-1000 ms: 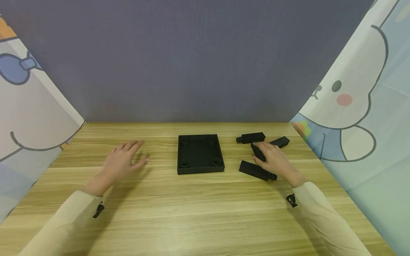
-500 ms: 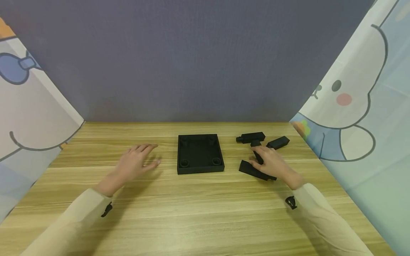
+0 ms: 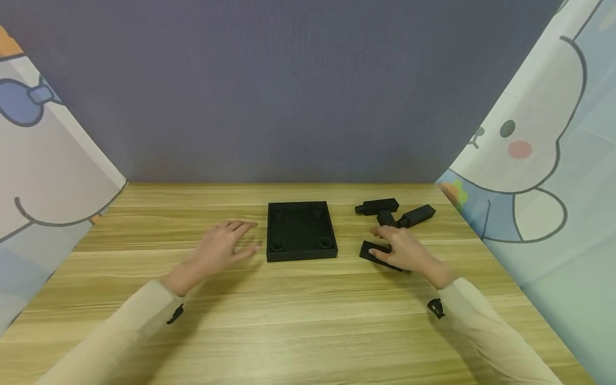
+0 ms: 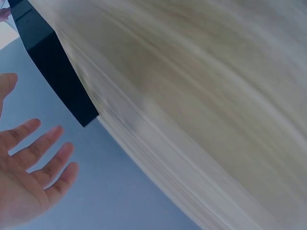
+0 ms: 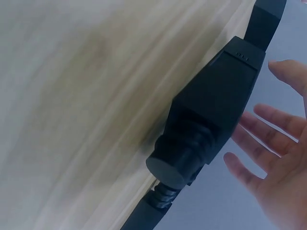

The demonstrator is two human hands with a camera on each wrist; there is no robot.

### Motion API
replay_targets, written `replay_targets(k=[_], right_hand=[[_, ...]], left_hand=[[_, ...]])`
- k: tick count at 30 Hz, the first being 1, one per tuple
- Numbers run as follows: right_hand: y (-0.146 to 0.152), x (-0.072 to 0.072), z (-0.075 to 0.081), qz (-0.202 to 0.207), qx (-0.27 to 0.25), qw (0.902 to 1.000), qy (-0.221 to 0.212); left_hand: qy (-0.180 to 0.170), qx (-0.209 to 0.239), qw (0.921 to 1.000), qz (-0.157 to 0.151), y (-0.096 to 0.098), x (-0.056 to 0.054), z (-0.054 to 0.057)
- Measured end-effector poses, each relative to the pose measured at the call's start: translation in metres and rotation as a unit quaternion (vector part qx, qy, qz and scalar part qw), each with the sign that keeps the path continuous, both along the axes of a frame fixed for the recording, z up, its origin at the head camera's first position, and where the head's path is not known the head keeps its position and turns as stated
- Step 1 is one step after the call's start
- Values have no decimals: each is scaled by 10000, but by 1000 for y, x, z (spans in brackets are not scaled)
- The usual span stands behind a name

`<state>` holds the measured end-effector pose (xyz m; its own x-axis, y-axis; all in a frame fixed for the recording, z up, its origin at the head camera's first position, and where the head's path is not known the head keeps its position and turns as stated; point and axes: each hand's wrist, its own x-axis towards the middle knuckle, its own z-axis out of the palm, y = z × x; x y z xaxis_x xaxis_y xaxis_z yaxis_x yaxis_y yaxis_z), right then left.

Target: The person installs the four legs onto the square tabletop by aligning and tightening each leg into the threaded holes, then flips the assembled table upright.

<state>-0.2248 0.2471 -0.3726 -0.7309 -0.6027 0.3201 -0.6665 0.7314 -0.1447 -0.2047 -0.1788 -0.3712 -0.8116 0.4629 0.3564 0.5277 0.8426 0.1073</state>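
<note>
A black square tray-like base (image 3: 302,255) with round sockets in its corners lies mid-table in the head view. Just left of it hovers my left hand (image 3: 216,251), thumb and fingers spread, holding nothing. My right hand (image 3: 406,251) is over the nearest black square leg (image 3: 368,251), thumb across it in this view and partly hiding it. In the right wrist view that leg (image 5: 216,88) shows its round ridged end, and the right-hand fingers (image 5: 273,139) are spread beside it. Another leg (image 3: 386,218) is half hidden behind the right hand.
Two more black legs, one at the back (image 3: 382,206) and one to the right (image 3: 418,214), lie on the wooden table (image 3: 298,321). A grey panel (image 3: 289,96) stands behind the table, with cartoon-printed sheets (image 3: 529,139) at both sides.
My left hand has moved right, closer to the base. My right hand has come nearer, from the middle leg to over the front leg. The middle leg has turned slightly.
</note>
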Motion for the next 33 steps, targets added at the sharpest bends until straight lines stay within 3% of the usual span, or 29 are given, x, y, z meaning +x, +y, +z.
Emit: replay_targets(k=[6,20,33], right_hand=[[-3,2,-2,40,78,9999,-93],[-8,4,-6,-98,166,9985,-516],[-9,4,-5,-171,274,9967,-740]], left_hand=[[-1,27,9998,-213,8,0,-2],[-453,-71,9986,-257,23,-2,-5],[-548,-97,9974,-454,28,-4,-13]])
